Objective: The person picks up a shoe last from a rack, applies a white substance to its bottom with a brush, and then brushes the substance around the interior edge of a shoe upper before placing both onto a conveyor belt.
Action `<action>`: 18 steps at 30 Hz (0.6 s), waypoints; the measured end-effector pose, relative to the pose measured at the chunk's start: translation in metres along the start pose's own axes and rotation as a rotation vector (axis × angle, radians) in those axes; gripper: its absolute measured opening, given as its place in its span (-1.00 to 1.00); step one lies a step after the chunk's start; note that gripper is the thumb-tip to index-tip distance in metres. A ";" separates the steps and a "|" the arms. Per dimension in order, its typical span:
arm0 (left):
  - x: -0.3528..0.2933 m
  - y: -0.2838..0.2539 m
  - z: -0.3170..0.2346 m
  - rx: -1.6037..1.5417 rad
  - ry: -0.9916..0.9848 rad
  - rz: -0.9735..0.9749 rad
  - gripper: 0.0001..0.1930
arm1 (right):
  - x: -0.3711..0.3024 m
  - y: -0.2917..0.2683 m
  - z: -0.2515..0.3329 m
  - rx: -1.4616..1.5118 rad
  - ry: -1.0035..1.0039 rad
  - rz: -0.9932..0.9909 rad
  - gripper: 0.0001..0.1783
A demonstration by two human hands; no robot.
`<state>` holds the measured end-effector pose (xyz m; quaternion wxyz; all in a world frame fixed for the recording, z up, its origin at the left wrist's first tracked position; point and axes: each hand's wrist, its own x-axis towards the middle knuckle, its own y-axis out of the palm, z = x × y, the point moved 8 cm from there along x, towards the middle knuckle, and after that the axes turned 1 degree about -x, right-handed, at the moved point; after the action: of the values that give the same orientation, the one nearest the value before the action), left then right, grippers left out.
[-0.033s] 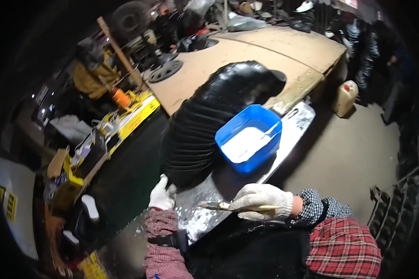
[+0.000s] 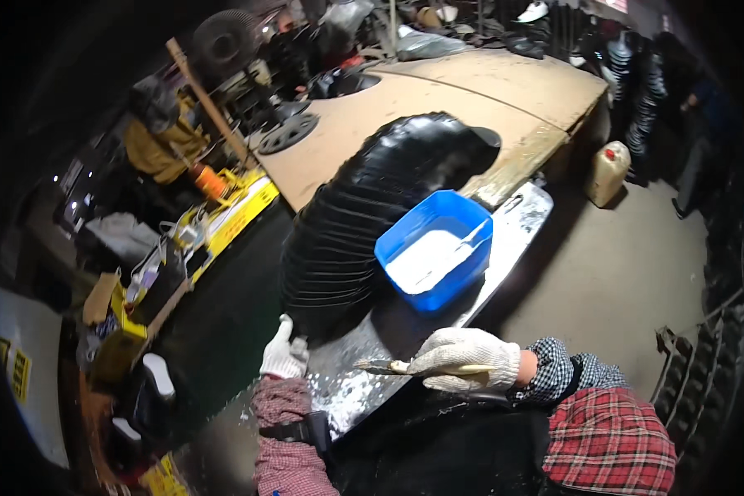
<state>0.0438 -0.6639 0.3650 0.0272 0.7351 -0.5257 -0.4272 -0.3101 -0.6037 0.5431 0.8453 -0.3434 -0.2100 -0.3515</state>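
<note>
My right hand [image 2: 467,360], in a white knitted glove, is closed around a flat paintbrush [image 2: 384,366] with dark bristles and a pale, smooth handle. The brush is above the near part of a long metal plate [image 2: 527,217], whose grey sheen is flecked with white splashes. Its long axis lies almost level across my view, bristles toward the left and handle running back under my fingers to the right.

My left hand [image 2: 284,354], gloved in the same ribbed knit, sits at the lower end of a curved stack of glossy black pieces [image 2: 351,219], thumb raised and fingers curled; I cannot tell whether it grips anything or touches the stack. That stack is closely ridged, bends like an arch, and runs lengthwise from near my left hand up to the right, its smooth far end over the tan bench [image 2: 504,91].

Just beside the stack, to its right, I see a blue plastic tub [image 2: 438,299] over the plate, squarish with rounded corners. Thick white liquid [image 2: 428,263] covers its bottom, and a white-coated stick [image 2: 476,231] slants against the wall, its upper end pointing to the upper right.
</note>
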 end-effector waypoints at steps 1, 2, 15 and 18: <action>-0.001 0.015 0.000 0.086 0.056 -0.090 -0.77 | -0.009 -0.008 -0.003 -0.003 0.045 -0.039 -0.67; -0.010 0.026 -0.001 0.169 0.117 -0.184 -0.77 | -0.016 -0.017 -0.006 -0.031 0.074 -0.079 -0.68; -0.263 -0.079 0.023 -0.309 0.679 -0.692 -0.44 | 0.020 -0.134 -0.010 -0.300 0.232 -0.428 -0.69; -0.284 -0.099 0.063 -0.260 0.690 -0.624 -0.48 | 0.043 -0.127 -0.048 -0.462 0.424 -0.346 -0.77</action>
<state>0.0537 -0.3681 0.4468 0.1623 0.9471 -0.1826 -0.2082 -0.3696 -0.7235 0.5916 0.6982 -0.4040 0.0002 -0.5910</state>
